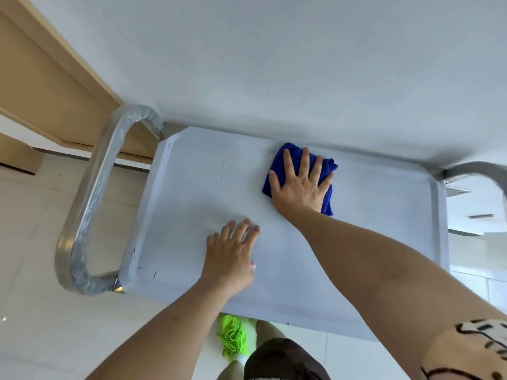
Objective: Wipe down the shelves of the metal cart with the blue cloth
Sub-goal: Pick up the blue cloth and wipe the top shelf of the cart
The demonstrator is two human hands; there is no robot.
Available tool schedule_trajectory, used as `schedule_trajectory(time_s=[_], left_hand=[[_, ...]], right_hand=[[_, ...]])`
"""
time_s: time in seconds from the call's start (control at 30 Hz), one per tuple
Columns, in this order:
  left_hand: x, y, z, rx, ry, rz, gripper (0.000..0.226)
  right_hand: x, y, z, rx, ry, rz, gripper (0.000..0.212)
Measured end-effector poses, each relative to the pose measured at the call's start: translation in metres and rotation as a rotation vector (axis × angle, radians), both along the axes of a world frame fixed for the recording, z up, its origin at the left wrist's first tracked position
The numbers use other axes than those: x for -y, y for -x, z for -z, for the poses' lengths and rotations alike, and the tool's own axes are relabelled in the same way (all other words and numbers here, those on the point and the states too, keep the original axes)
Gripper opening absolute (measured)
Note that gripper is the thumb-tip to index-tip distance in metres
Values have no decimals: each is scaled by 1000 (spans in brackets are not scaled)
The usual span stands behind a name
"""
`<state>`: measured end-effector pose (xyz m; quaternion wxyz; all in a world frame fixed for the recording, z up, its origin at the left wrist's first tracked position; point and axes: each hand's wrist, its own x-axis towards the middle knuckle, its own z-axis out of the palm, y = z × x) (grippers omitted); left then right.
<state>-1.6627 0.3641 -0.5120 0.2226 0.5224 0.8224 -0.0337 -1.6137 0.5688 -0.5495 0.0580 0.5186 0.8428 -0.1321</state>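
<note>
1. Wall (274,64): white, fills the upper view; we see the cart pushed up against it.
2. Metal cart (153,215): top shelf (370,242) seen from above, a pale rimmed tray w/ its long axis running left–right. Film-wrapped handle (90,201) loops off the left end; a second handle shows at the right end. Lower shelves are hidden under the top one.
3. Right hand (300,187): palm down, fingers (304,160) spread apart and pressed flat on the cloth, not clenched around it; forearm reaches in diagonally from lower right.
4. Left hand (230,256): flat on bare shelf near the front-centre, fingers loosely together, holding nothing; we read it as bracing the cart.
5. Blue cloth (326,196): folded to a pad, pinned between right palm and shelf, near the back edge, a little right of centre.
6. Water droplets (223,174): small cluster on the shelf, left of the cloth, approx. level w/ it.
7. Key relation: droplets and the unwiped-looking left half lie left of the right-hand fingers, along the shelf's long axis. We judge the next stroke a leftward sweep; the right hand already has the cloth, though the left hand sits nearer the droplets.
</note>
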Motion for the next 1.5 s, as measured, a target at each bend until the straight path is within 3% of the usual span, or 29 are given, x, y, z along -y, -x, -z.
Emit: schedule_trajectory(time_s=[0.43, 0.93, 1.2, 1.5], left_hand=[[7, 2, -1, 42, 1, 25, 78], [9, 19, -11, 39, 7, 158, 79], [0, 38, -30, 182, 177, 199, 88], [10, 38, -28, 34, 68, 257, 87]], right_hand=[[-11, 4, -10, 48, 75, -22, 69], [136, -82, -28, 115, 264, 33, 62], [203, -102, -36, 111, 277, 87, 64], [277, -88, -33, 88, 243, 34, 65]])
